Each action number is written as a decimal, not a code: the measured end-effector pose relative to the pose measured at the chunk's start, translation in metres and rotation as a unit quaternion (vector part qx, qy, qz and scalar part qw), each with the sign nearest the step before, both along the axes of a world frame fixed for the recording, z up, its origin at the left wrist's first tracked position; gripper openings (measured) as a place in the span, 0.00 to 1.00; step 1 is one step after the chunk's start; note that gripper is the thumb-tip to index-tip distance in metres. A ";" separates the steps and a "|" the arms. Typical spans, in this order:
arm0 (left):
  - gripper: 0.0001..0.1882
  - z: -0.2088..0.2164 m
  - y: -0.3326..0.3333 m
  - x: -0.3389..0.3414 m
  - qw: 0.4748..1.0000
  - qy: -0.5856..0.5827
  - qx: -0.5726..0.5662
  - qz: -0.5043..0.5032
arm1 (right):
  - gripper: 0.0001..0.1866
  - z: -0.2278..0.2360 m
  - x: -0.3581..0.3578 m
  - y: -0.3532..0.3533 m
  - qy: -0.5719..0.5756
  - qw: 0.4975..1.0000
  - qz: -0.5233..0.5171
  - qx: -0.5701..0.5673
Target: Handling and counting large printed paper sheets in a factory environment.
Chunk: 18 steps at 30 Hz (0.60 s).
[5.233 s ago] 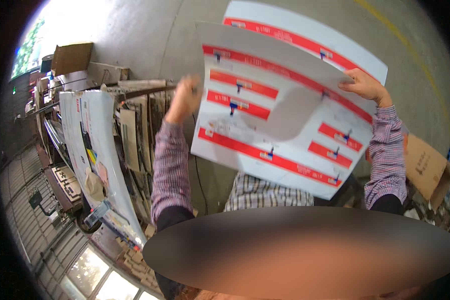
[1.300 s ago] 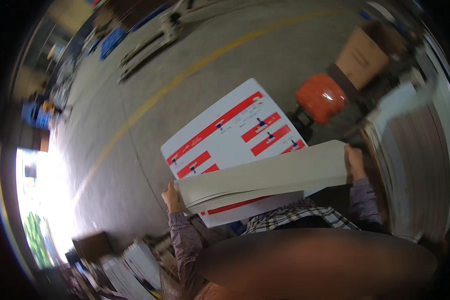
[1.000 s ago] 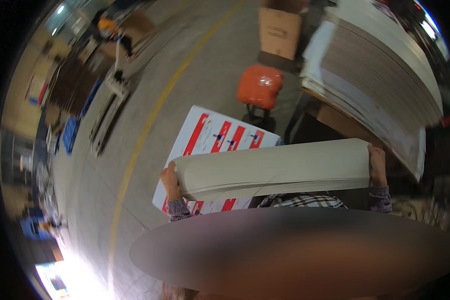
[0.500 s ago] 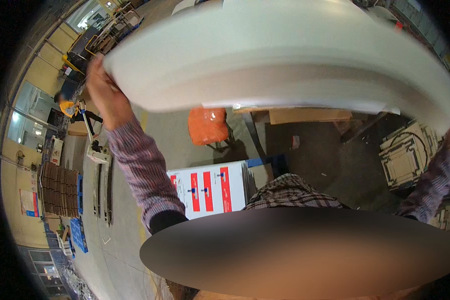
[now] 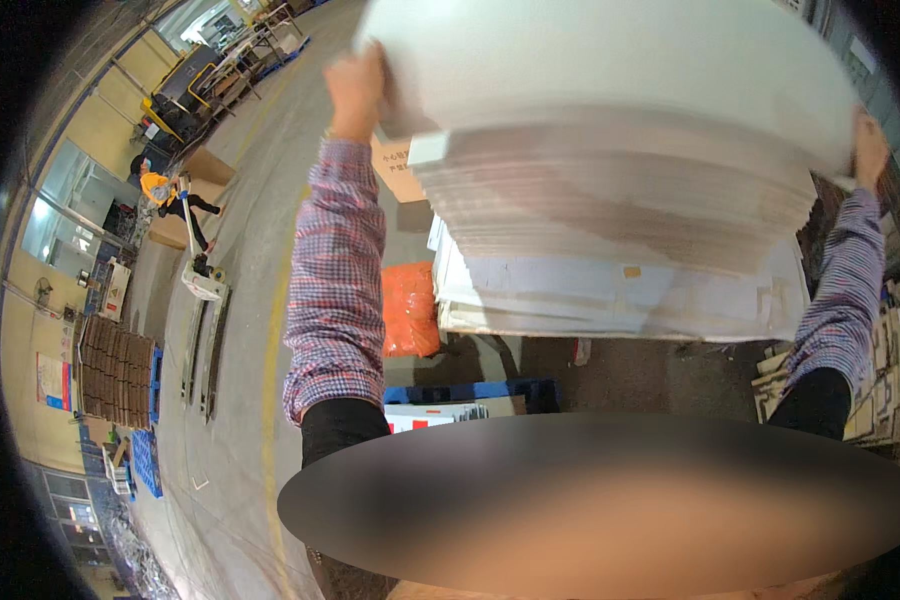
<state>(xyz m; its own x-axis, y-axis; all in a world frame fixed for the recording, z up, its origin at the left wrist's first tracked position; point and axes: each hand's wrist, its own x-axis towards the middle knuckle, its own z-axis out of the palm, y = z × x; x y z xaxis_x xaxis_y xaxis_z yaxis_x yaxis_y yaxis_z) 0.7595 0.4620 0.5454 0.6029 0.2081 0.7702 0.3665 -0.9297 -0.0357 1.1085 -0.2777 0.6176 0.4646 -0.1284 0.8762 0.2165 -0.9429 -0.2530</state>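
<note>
A large white sheet of board (image 5: 610, 60), blurred by motion, is stretched between my two hands at the top of the view. My left hand (image 5: 357, 92) grips its left edge, fingers closed, thumb side toward the near corner. At the right edge my right hand (image 5: 869, 152) is closed on the same sheet, its fingertips partly hidden. Below the sheet is a tall stack of similar white sheets (image 5: 620, 205) with layered edges. That stack rests on a white-topped table (image 5: 560, 312). Whether the held sheet touches the stack I cannot tell.
An orange chair (image 5: 410, 312) stands left of the table, near a brown carton (image 5: 398, 172). Low in front lies a pile of printed sheets (image 5: 425, 414). Cream slotted boards (image 5: 875, 400) lean at right. Farther left, a person (image 5: 157, 190) handles a pallet jack (image 5: 205, 290).
The white sheet has moved forward, away from my body, with both hands still on it. My arms are now stretched out, and the stack on the table has come into view.
</note>
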 end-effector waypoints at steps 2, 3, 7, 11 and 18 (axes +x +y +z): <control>0.24 -0.035 -0.031 0.016 0.917 0.075 -0.390 -0.039 | 0.36 -0.083 0.039 0.021 0.163 0.986 0.025 -0.015; 0.26 -0.051 -0.030 0.018 0.917 0.123 -0.380 0.017 | 0.35 -0.115 0.050 0.036 0.252 0.967 0.009 -0.033; 0.26 -0.049 -0.043 -0.003 0.899 0.205 -0.387 0.034 | 0.32 -0.129 0.039 0.069 0.338 0.937 0.034 -0.076; 0.23 -0.068 -0.058 -0.025 0.958 0.086 -0.268 0.057 | 0.32 -0.144 0.007 0.069 0.194 0.965 0.059 -0.164; 0.15 -0.120 -0.104 -0.029 0.888 -0.306 -0.337 -0.069 | 0.38 -0.168 -0.040 0.048 0.205 0.922 0.223 0.242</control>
